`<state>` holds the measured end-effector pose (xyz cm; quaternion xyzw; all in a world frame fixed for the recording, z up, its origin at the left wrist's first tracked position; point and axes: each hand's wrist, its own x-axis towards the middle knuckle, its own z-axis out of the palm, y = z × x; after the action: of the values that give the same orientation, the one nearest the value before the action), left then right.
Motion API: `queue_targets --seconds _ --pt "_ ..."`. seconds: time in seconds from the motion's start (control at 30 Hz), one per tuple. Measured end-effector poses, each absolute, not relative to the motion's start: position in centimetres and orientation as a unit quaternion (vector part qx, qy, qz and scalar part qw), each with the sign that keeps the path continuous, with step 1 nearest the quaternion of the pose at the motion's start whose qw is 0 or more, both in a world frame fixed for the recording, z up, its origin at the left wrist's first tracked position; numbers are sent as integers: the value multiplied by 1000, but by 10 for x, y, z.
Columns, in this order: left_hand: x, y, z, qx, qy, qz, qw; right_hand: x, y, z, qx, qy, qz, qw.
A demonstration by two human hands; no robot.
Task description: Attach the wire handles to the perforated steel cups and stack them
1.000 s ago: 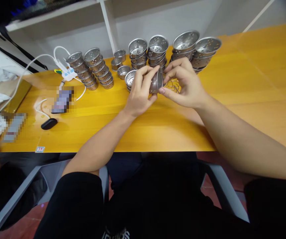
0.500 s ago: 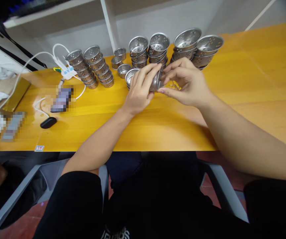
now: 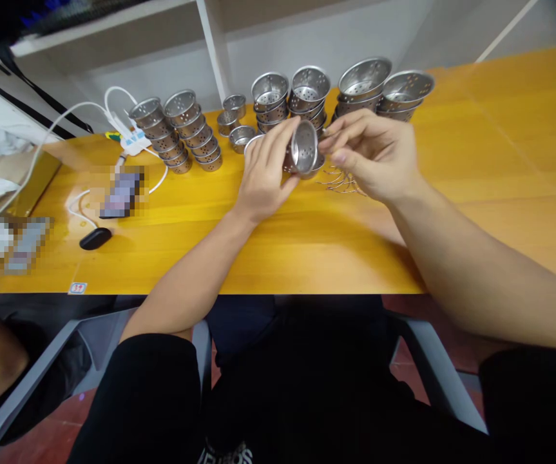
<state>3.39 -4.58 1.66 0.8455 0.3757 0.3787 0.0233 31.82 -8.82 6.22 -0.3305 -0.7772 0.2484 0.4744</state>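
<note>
A small perforated metal cup (image 3: 305,148) is held tilted on its side by my left hand (image 3: 265,174), its open mouth facing right. The fingers of that hand wrap its far side and the thumb lies beneath. My right hand (image 3: 379,151) is just right of the cup's rim with thumb and fingertips pinched together; a small light-coloured bit shows at the fingertips, too small to name. Under the right hand, several thin, curved wires (image 3: 344,183) lie on the table. Another perforated cup (image 3: 314,169) is partly hidden behind the held one.
Stacks of perforated cups (image 3: 193,129) stand at the back left, and larger stacks (image 3: 310,90) and wide bowls (image 3: 364,80) at the back right. Small single cups (image 3: 241,138) sit between. Left are a phone (image 3: 122,193), a power strip (image 3: 135,142), cables and a black oval object (image 3: 95,238).
The cup in my left hand has turned so that its mouth shows to the right. My right hand has drawn slightly away from its rim, uncovering more of the wires.
</note>
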Motion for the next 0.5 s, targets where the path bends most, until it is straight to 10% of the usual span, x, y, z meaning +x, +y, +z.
queue_targets --seconds 0.5 --pt "-16 45 -33 746 442 490 91 342 -70 46 -331 -865 265 268"
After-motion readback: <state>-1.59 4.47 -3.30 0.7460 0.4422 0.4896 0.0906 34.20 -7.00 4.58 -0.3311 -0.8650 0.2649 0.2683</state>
